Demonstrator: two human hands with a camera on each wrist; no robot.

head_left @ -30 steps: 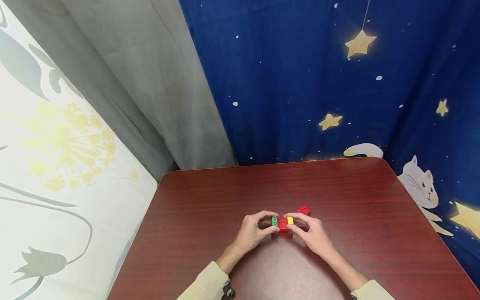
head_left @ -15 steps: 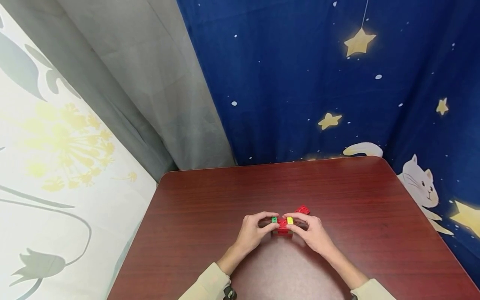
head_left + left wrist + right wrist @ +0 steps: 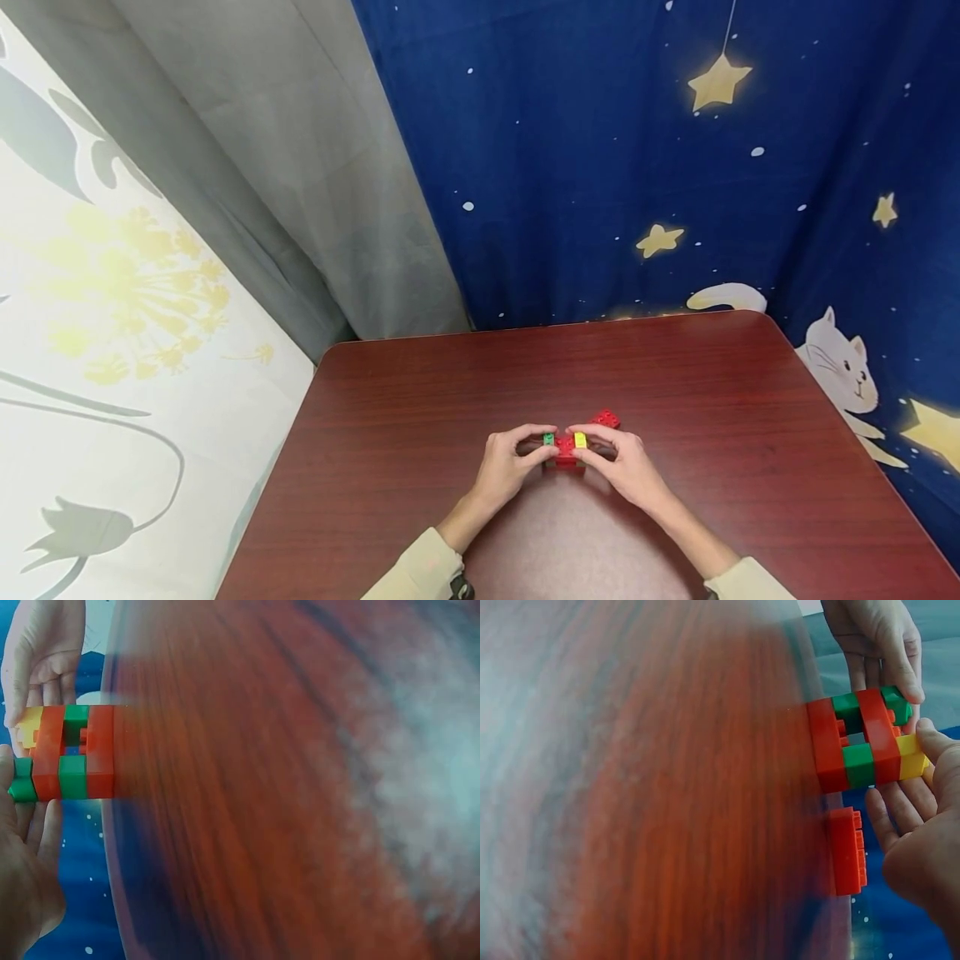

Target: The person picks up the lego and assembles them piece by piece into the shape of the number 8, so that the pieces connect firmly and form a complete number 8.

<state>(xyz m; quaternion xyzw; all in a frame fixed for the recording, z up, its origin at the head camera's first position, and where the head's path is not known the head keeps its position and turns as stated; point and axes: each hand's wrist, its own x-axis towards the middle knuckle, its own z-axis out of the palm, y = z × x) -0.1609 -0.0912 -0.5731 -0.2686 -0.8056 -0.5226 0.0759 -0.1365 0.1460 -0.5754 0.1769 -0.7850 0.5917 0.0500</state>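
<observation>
In the head view my left hand pinches a small green brick between thumb and fingers. A small yellow brick is pinched the same way by my right hand. Both sit side by side, with a gap between them, on top of a stack of toy bricks. The wrist views show its layers: an upper red brick, two green bricks below it, one being the near green brick, and a lower red brick on the table.
A loose red brick lies on the wooden table just behind and right of the stack, close to my right fingers. Beyond the table's far edge hang a grey curtain and a blue starry curtain.
My left thumb covers more of the top green brick than a second ago. The right hand, the stack and the loose red brick stay practically in place.
</observation>
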